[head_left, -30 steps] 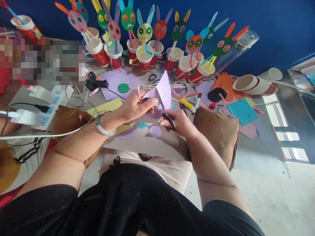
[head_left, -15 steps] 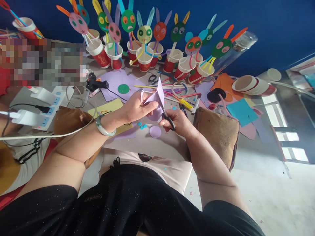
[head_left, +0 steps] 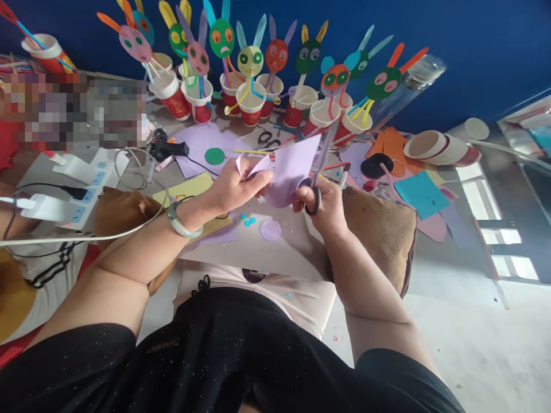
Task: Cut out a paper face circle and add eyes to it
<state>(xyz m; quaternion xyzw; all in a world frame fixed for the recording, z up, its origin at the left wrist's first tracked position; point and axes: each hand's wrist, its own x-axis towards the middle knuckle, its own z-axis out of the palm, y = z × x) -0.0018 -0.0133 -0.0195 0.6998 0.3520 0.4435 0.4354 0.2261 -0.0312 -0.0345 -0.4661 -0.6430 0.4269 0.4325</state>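
My left hand (head_left: 245,182) pinches a sheet of purple paper (head_left: 293,166) with a cut, curling edge, held above the table. In my right hand (head_left: 326,206) is a pair of scissors (head_left: 317,189), thumb and fingers in the black handles. Its blades point up and away, beside the paper's right edge, blurred by motion. Below the paper lie a purple paper circle (head_left: 271,230) and several small blue paper dots (head_left: 247,219). A green paper oval (head_left: 215,156) rests on purple paper farther back.
A row of red-and-white paper cups (head_left: 251,103) with paper rabbit heads lines the back. A glue gun (head_left: 166,146) and power strip (head_left: 92,186) lie left. Another pair of scissors (head_left: 267,139) sits behind. A brown cushion (head_left: 379,229) and stacked cups (head_left: 439,149) are at right.
My right hand with the scissors has moved right, and the blades have come away from the paper. The purple sheet has swung open toward the right; my left hand has shifted slightly left.
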